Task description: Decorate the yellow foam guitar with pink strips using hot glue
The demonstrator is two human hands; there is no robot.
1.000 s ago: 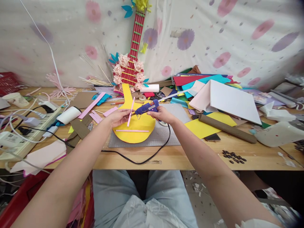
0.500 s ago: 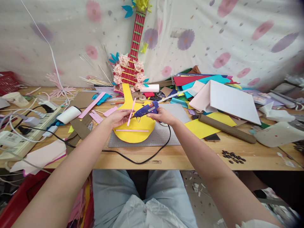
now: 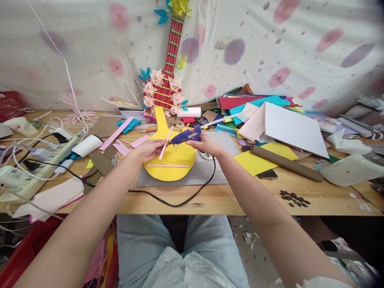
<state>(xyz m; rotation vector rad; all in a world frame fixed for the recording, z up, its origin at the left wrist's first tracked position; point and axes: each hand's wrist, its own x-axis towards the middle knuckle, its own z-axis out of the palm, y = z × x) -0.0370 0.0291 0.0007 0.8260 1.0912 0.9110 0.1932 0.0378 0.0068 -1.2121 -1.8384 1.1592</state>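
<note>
Pinched in the fingers of my left hand (image 3: 153, 149) is a narrow pink strip (image 3: 163, 150), held slanted above the yellow guitar-shaped cutout (image 3: 162, 175). My right hand (image 3: 207, 145) grips a blue hot glue gun (image 3: 184, 137), its nozzle pointing left at the strip, touching it or very close. Across the lower part of the yellow cutout lies another pink strip (image 3: 167, 165). Under the cutout is a grey cutting mat (image 3: 216, 176). A black cord (image 3: 177, 205) loops over the table from beside my right hand towards the left.
A red paper guitar with pink flowers (image 3: 163, 90) leans against the patterned curtain. Coloured sheets and a white board (image 3: 295, 128) are piled at right, near a brown roll (image 3: 286, 163) and black beads (image 3: 295, 198). A power strip (image 3: 39, 172) with tangled cables sits at left.
The glue gun has shifted slightly, with its body more level and its nozzle higher along the pink strip. The strip's tilt has changed a little. The yellow cutout stays where it was.
</note>
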